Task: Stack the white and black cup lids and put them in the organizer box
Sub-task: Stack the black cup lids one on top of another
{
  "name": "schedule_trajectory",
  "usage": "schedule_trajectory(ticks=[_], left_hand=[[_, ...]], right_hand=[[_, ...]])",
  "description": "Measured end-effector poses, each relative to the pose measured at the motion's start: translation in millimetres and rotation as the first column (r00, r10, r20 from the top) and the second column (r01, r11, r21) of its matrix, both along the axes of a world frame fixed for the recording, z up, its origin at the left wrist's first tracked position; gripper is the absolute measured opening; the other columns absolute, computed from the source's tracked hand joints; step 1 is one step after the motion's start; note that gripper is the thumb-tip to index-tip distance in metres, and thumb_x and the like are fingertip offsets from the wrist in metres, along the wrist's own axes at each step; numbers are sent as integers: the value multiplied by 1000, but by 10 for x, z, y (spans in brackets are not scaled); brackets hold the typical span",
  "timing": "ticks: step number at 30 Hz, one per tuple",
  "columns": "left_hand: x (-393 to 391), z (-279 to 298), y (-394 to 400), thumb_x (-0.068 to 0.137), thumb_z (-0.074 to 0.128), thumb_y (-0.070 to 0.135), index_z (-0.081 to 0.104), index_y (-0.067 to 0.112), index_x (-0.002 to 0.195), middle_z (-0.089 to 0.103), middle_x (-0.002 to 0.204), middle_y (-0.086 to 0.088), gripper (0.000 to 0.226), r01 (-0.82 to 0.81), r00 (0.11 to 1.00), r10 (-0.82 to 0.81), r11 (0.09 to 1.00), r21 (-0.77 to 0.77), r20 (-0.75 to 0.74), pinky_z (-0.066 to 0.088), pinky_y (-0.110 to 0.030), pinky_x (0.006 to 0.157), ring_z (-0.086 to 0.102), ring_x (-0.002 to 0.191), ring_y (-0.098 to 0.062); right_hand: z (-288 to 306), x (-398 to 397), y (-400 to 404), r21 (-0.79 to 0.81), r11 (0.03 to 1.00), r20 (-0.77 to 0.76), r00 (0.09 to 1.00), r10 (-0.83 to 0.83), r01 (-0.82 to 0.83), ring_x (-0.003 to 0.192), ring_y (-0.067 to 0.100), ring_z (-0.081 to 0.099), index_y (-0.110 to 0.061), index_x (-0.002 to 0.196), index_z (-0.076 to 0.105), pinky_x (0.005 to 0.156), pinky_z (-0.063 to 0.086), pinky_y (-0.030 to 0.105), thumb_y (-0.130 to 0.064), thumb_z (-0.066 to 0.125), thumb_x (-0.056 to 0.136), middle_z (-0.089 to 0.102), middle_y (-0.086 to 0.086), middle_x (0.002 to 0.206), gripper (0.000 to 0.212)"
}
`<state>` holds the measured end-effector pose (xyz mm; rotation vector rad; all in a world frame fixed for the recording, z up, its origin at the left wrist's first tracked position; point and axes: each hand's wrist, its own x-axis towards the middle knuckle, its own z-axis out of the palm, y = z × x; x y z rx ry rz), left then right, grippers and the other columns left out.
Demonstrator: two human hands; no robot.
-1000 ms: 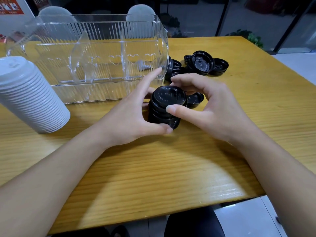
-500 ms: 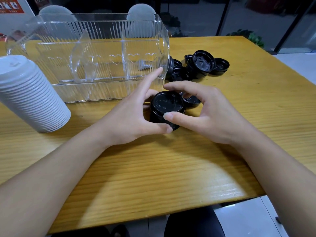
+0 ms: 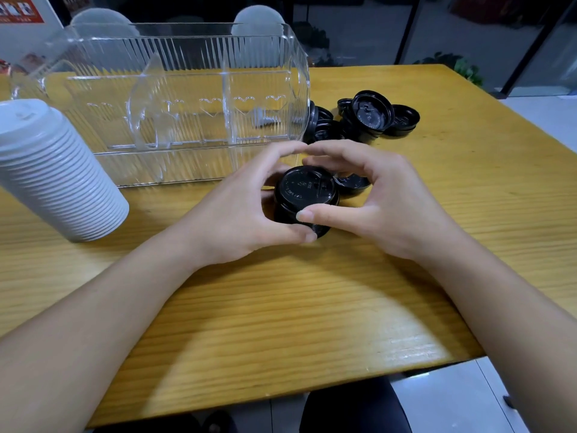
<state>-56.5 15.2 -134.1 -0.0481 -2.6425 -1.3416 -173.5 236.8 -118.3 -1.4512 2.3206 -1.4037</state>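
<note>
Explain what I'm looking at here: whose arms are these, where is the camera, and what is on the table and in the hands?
There is no machine: a person works with bare hands, and the single camera sits on their head, looking forward and down. The left hand and right hand together grip a short stack of black lids standing on the wooden table. More loose black lids lie behind it. A tall stack of white lids stands at the left. The clear organizer box sits behind, with no lids in it.
</note>
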Motion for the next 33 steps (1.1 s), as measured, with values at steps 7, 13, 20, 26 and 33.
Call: schedule_trajectory(ticks=[7, 13, 20, 26, 33], left_hand=[[34, 14, 13, 72, 99, 71, 42, 52, 167, 58, 161, 24, 112, -11, 1000, 11, 999, -50, 0, 40, -42, 134, 50, 154, 6], [26, 22, 57, 92, 85, 61, 61, 38, 156, 69, 148, 22, 72, -41, 998, 39, 998, -40, -56, 49, -43, 126, 62, 145, -3], [46, 60, 49, 97, 89, 48, 66, 39, 147, 72, 140, 23, 55, -44, 998, 41, 997, -57, -50, 52, -41, 123, 66, 138, -3], [42, 47, 49, 97, 89, 51, 65, 38, 148, 72, 141, 23, 58, -40, 998, 38, 998, -51, -46, 52, -41, 123, 66, 139, -3], [39, 50, 46, 98, 90, 47, 66, 37, 148, 72, 141, 22, 57, -40, 998, 37, 998, -48, -47, 52, -39, 122, 67, 138, -2]], right_hand=[[-43, -137, -3, -116, 968, -66, 971, -229, 221, 114, 5, 76, -18, 129, 78, 99, 59, 28, -24, 73, 109, 82, -11, 119, 22], [-133, -255, 8, 83, 936, -191, 928, -321, 341, 100, 5, 72, -28, 115, 83, 90, 55, 24, -28, 81, 100, 79, -14, 108, 15], [-179, -291, 6, 191, 909, -289, 906, -309, 371, 108, 17, 69, -23, 111, 86, 99, 56, 39, -30, 88, 96, 75, -8, 117, 17], [-183, -277, 0, 227, 898, -292, 906, -307, 378, 103, 18, 70, -23, 102, 86, 95, 55, 38, -25, 86, 97, 76, -9, 109, 5], [-155, -267, 11, 236, 883, -273, 900, -340, 405, 98, 17, 67, -23, 94, 83, 85, 46, 31, -27, 86, 98, 74, -10, 100, 6]])
